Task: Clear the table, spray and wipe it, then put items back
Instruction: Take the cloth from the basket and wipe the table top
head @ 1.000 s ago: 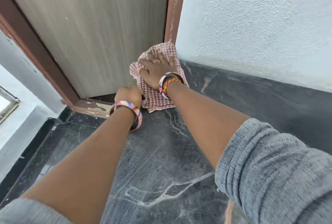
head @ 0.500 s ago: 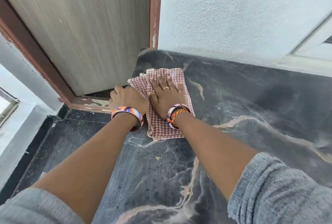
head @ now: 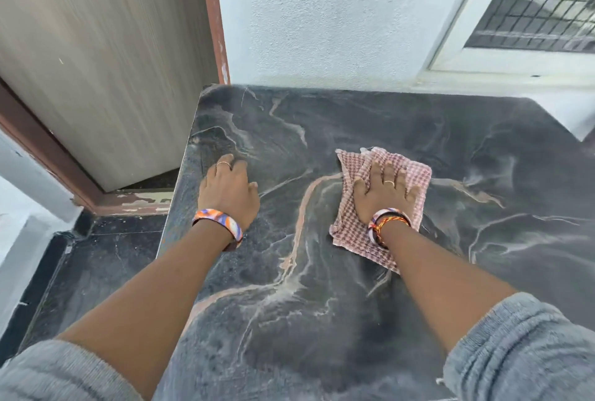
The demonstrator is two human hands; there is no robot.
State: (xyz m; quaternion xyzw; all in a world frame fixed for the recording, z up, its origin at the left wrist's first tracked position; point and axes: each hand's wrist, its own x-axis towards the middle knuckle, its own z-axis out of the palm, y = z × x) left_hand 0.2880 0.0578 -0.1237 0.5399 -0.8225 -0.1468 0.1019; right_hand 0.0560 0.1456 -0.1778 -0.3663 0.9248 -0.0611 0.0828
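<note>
A dark marble table (head: 322, 320) with pale veins fills the lower right of the head view. A pink checked cloth (head: 349, 172) lies flat on it right of centre. My right hand (head: 383, 191) presses on the cloth with fingers spread and straight. My left hand (head: 230, 189) rests on the bare marble near the table's left edge, fingers bent down onto the surface and holding nothing. Both wrists wear coloured bangles.
A wood-grain door (head: 106, 62) in a brown frame stands left of the table. A white textured wall (head: 338, 14) backs the table, with a grilled window (head: 534, 4) at the upper right. Dark floor tiles (head: 96, 265) lie below the table's left edge.
My right hand has slid the cloth from the back left corner by the door toward the right. My left hand has let go of the cloth and now rests on bare marble.
</note>
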